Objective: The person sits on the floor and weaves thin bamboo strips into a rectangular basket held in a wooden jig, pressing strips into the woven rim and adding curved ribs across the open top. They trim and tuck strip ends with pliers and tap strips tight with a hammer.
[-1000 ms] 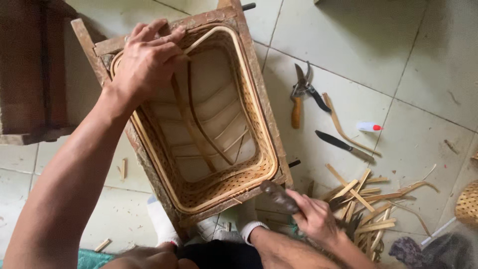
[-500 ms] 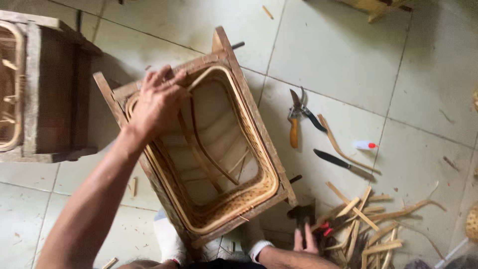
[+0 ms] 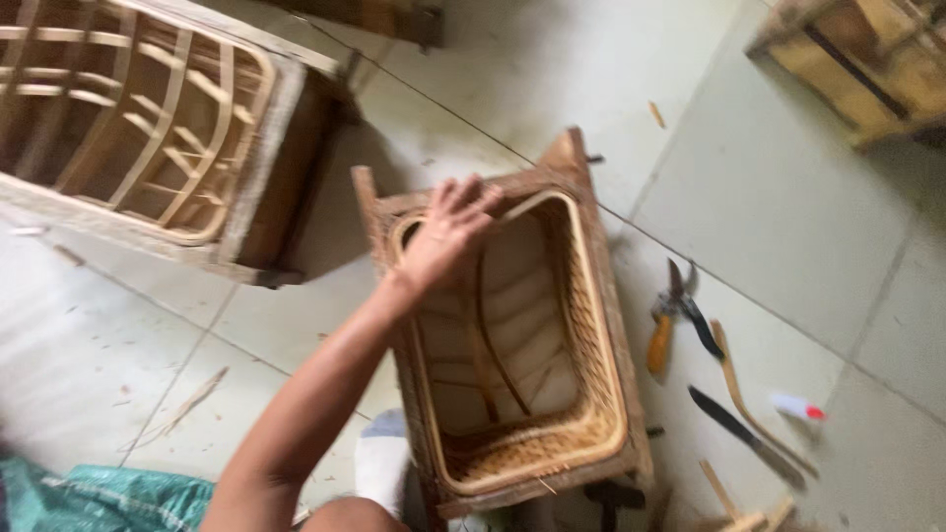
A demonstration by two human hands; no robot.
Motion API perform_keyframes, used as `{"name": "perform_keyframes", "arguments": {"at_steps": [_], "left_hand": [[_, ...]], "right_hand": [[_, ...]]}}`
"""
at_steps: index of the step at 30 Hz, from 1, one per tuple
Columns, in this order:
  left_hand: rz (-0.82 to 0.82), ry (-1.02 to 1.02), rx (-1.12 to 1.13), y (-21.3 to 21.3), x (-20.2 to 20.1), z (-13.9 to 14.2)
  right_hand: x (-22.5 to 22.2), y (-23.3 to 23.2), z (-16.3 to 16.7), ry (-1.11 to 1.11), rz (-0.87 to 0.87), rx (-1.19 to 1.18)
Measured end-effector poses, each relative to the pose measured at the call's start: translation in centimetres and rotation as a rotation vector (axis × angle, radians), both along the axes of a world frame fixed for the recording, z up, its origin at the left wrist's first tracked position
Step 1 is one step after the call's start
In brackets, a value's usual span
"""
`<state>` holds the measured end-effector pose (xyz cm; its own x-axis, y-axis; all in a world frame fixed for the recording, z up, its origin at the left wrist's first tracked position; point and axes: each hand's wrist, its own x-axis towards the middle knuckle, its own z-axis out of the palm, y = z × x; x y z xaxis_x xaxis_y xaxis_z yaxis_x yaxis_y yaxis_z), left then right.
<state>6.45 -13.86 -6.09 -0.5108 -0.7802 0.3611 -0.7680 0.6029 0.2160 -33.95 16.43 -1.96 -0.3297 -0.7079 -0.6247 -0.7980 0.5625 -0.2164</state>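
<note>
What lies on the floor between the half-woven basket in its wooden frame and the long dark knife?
In the head view, pruning shears with an orange handle lie between the basket and the knife; a curved bamboo strip lies beside them.

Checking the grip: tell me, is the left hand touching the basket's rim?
Touching. The head view shows the left hand with its fingers laid over the far rim of the woven basket, no gap.
</note>
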Motion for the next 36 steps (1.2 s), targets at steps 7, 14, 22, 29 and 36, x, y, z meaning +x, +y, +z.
{"name": "perform_keyframes", "arguments": {"at_steps": [7, 14, 22, 29, 36], "left_hand": [[-0.050, 0.108, 0.098, -0.1, 0.6, 1.7], [-0.057, 0.215, 0.066, -0.1, 0.5, 2.7], [-0.058, 0.174, 0.053, 0.1, -0.1, 3.4], [-0.032, 0.224, 0.080, 0.2, -0.5, 4.3], [-0.050, 0.211, 0.064, 0.2, -1.0, 5.0]], "right_hand": [[3.4, -14.6, 15.9, -0.047, 0.448, 0.206], [21.3, -23.0, 6.8, -0.819, 0.408, 0.401], [27.6, -21.9, -1.6, -1.409, 0.304, 0.171], [27.0, -20.2, -5.2, -1.585, -0.079, 0.392], [26.9, -19.8, -7.1, -1.917, -0.288, 0.587]]}}
